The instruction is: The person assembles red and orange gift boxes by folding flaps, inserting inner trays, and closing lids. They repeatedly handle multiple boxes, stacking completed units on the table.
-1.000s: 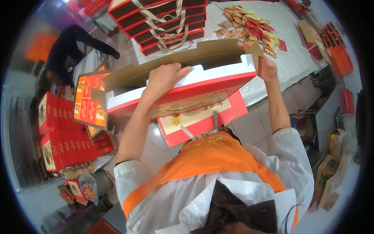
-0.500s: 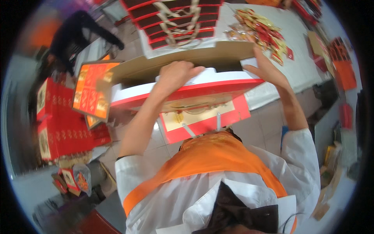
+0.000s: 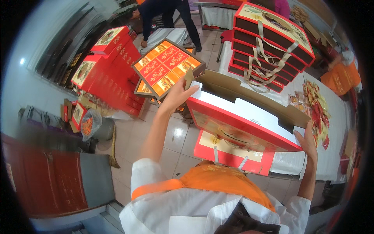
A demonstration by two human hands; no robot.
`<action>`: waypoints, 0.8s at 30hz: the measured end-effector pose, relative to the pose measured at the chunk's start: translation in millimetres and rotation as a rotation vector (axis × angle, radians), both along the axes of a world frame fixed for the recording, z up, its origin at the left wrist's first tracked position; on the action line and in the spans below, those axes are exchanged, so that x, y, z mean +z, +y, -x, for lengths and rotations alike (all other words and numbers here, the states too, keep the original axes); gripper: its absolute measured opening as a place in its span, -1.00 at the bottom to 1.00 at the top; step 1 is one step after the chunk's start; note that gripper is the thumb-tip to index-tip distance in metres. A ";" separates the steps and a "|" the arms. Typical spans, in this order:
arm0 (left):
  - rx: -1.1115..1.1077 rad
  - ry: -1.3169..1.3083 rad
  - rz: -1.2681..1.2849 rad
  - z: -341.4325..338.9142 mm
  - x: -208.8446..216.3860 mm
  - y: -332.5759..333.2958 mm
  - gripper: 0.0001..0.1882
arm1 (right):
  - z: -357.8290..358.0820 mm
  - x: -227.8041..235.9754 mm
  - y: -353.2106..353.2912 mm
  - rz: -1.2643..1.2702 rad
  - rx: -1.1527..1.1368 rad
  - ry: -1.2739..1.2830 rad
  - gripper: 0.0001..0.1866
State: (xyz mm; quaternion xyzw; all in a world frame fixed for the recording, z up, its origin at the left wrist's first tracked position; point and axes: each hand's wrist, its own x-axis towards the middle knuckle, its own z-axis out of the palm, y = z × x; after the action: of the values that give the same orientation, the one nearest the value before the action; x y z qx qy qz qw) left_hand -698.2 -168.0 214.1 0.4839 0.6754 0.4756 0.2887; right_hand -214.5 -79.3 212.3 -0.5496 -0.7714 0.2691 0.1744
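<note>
A red gift box (image 3: 237,124) stands before me with its opening upward. Its brown cardboard back wall and a white inner flap (image 3: 253,114) show along the opening, and the inside looks dark. My left hand (image 3: 176,96) holds the box's left end, thumb near the white edge. At the opposite end my right hand (image 3: 307,142) grips the corner, with its thumb on the white flap and its other fingers partly hidden. Below the box, close to my apron, lies a red and cream carton (image 3: 208,150) with pale strap handles.
A tray of orange and red packs (image 3: 167,68) sits just beyond my left hand. Stacked red boxes (image 3: 109,84) stand farther left. Red cases with ribbon handles (image 3: 272,46) and loose wrapped packets (image 3: 316,109) cover the white table. A person in dark clothes (image 3: 165,9) bends at the back.
My left hand has gone from the middle of the opening to the box's left end. My right hand stays at the right end. The view has turned left.
</note>
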 end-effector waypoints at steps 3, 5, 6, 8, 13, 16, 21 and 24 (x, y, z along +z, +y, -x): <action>-0.110 -0.215 0.103 0.5 -17.4 18.3 -0.39 | -4.0 -3.6 4.3 -0.068 0.058 0.030 -0.16; -0.138 -0.084 0.073 -5.1 -24.6 18.3 -0.42 | -6.0 -4.5 6.8 -0.058 0.070 0.021 -0.15; -0.096 0.180 0.058 -8.4 -26.3 14.4 -0.44 | -6.4 -4.7 7.3 -0.035 0.065 0.008 -0.15; -0.039 0.490 0.070 -17.2 -26.7 6.2 -0.44 | -6.1 -3.8 7.4 -0.012 0.056 0.030 -0.14; -0.150 0.483 0.013 -26.9 -20.2 -2.9 -0.42 | -4.7 -4.3 5.0 -0.090 0.094 0.093 -0.12; -0.291 -0.039 0.060 -13.7 -15.9 -1.3 -0.43 | -11.1 -8.1 7.9 0.011 0.068 0.101 -0.11; -0.247 -0.066 0.116 -12.4 -19.5 5.3 -0.38 | -20.1 -17.1 14.5 -0.051 0.076 0.021 -0.12; -0.270 0.240 0.156 -6.6 -14.4 10.7 -0.36 | -19.4 -18.7 15.7 -0.049 0.073 0.023 -0.12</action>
State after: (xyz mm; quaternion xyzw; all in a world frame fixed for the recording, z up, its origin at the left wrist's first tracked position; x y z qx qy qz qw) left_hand -691.6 -157.3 199.7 0.5995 0.6689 0.3177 0.3036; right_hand -195.1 -63.6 193.6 -0.5134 -0.7953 0.2626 0.1869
